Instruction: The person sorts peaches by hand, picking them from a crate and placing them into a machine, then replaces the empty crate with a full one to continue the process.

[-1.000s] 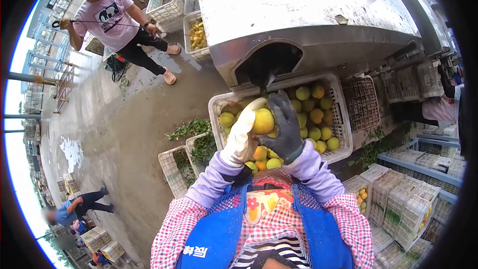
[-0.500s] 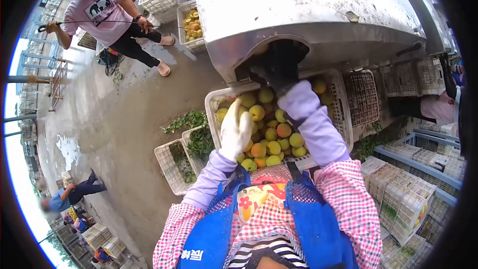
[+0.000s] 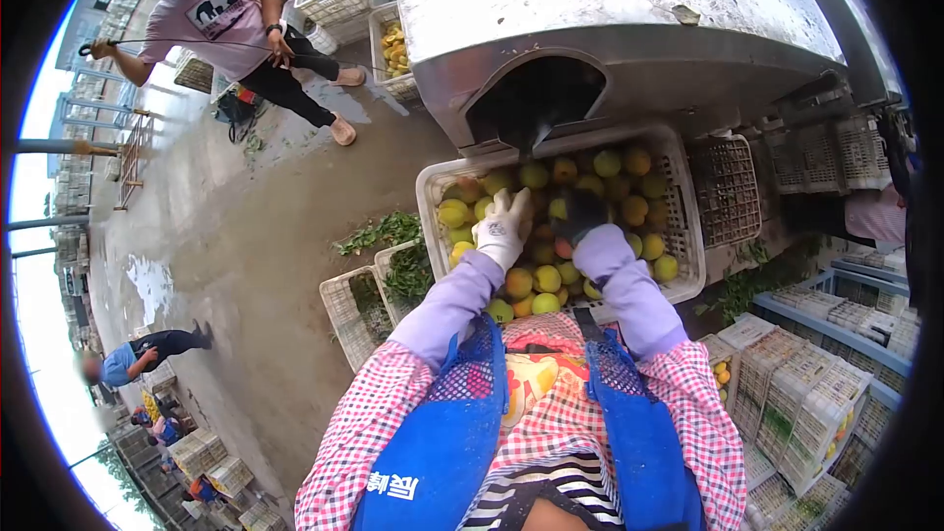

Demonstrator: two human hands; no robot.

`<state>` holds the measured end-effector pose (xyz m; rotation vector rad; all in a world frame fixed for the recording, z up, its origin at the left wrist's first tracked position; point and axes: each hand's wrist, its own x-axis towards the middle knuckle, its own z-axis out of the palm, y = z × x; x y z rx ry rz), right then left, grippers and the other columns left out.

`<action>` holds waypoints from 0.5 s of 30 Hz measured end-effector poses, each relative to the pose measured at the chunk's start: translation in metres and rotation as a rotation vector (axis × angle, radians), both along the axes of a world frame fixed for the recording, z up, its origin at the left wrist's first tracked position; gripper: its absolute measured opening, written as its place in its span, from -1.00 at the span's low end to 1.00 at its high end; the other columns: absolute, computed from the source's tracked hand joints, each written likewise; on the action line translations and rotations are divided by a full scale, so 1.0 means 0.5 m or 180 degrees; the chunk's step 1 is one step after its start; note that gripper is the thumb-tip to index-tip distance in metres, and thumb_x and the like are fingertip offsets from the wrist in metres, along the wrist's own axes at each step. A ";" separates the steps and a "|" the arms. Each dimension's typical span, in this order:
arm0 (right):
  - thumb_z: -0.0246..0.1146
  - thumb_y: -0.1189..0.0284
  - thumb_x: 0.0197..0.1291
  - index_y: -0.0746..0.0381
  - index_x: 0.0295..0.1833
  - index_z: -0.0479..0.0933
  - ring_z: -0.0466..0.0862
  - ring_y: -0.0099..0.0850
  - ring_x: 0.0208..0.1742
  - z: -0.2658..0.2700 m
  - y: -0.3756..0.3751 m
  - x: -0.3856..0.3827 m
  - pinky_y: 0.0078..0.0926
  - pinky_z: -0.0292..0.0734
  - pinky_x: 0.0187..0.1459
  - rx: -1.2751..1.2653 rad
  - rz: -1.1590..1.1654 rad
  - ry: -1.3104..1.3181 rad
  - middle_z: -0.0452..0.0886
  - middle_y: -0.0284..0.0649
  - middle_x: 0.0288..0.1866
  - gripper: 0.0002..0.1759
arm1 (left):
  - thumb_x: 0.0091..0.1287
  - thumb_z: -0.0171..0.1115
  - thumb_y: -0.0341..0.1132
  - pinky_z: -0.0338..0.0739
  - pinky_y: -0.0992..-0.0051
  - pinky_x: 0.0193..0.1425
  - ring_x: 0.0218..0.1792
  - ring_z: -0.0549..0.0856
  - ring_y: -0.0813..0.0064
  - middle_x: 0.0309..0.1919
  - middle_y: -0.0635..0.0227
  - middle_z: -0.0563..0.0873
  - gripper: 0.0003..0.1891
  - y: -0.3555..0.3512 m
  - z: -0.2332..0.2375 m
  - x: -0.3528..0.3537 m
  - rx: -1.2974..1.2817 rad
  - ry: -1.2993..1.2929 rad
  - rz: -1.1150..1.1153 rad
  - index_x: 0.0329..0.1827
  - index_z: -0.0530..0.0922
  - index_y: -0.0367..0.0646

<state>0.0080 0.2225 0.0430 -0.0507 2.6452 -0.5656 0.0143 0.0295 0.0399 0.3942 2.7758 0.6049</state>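
A white plastic crate (image 3: 694, 236) full of yellow-green peaches (image 3: 547, 279), some blushed red, stands in front of me below a metal machine's opening. My left hand (image 3: 503, 228), in a white glove, rests on the peaches left of the crate's middle, fingers somewhat apart. Beside it my right hand (image 3: 584, 216), in a black glove, reaches down among the fruit. A yellow-green peach (image 3: 559, 208) touches its left side; its fingers are too dark and blurred to show whether they grip it. The dark chute opening (image 3: 539, 98) lies just beyond both hands.
The metal machine housing (image 3: 610, 0) overhangs the crate's far side. A brown crate (image 3: 726, 192) stands at right, and crates with leaves (image 3: 359, 310) at left. A person in a pink shirt (image 3: 221, 15) holds a thin rod. Stacked crates (image 3: 801, 393) stand right.
My right hand has come out of the chute opening and down onto the peaches. My left hand has shifted right, farther into the crate. More peaches show near the crate's far side.
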 end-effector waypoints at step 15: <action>0.63 0.25 -0.08 0.30 0.52 0.33 0.59 -0.16 0.32 0.225 -0.087 0.073 -0.25 0.55 0.32 -0.2294 -0.0994 0.1842 0.49 0.00 0.34 0.04 | 0.39 0.29 -0.53 0.57 0.36 0.34 0.22 0.61 0.36 0.27 0.09 0.54 -0.25 -0.028 0.247 0.056 0.4379 -0.1154 0.1739 0.59 0.11 -0.29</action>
